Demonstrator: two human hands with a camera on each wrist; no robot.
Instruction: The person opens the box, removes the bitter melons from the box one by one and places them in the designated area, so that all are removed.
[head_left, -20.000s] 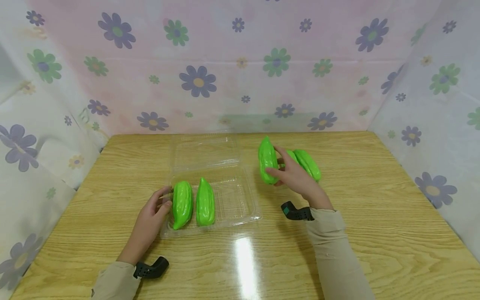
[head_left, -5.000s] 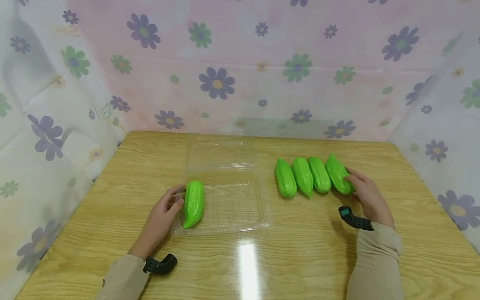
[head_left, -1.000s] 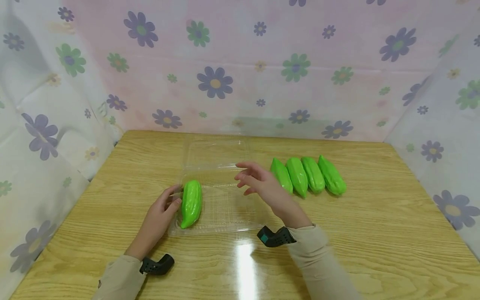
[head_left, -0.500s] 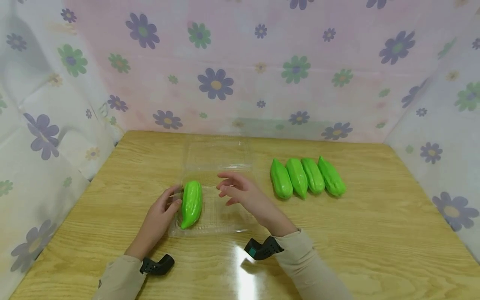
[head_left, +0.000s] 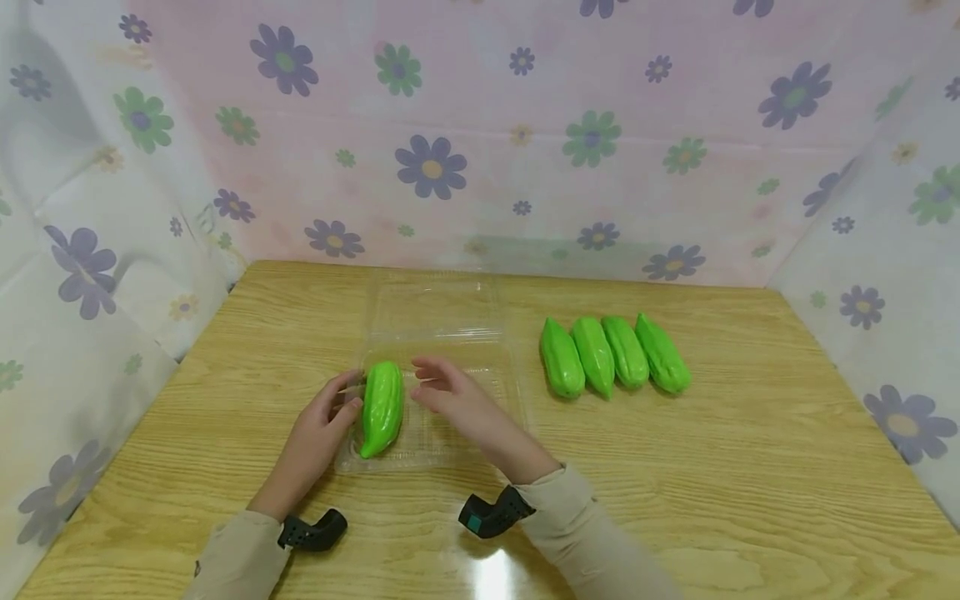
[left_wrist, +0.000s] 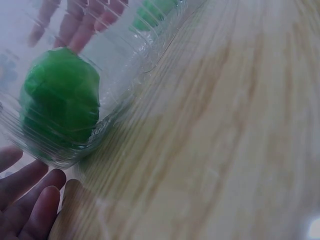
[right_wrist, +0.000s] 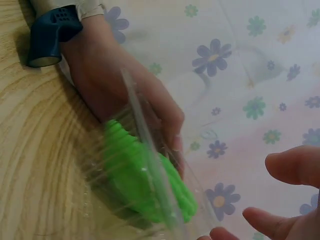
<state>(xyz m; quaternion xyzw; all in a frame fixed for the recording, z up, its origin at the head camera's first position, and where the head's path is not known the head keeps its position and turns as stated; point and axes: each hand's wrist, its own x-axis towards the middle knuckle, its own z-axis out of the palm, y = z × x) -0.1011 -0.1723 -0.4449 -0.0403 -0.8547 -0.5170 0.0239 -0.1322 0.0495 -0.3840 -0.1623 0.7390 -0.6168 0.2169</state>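
A clear plastic clamshell container lies open on the wooden table, its lid flat behind it. One green ridged gourd lies along the tray's left side, also seen through the plastic. My left hand rests against the tray's left rim beside that gourd, fingers relaxed. My right hand hovers over the tray with fingers spread, its tips just right of the gourd, holding nothing. Its fingers show at the right wrist view's edge.
Several more green gourds lie side by side in a row on the table, right of the container. Floral cloth walls close in the back and both sides. A black camera mount sits at each wrist.
My right hand has moved left from beside the row of gourds to over the tray, close to the single gourd. The left hand, container and gourds have stayed in place.
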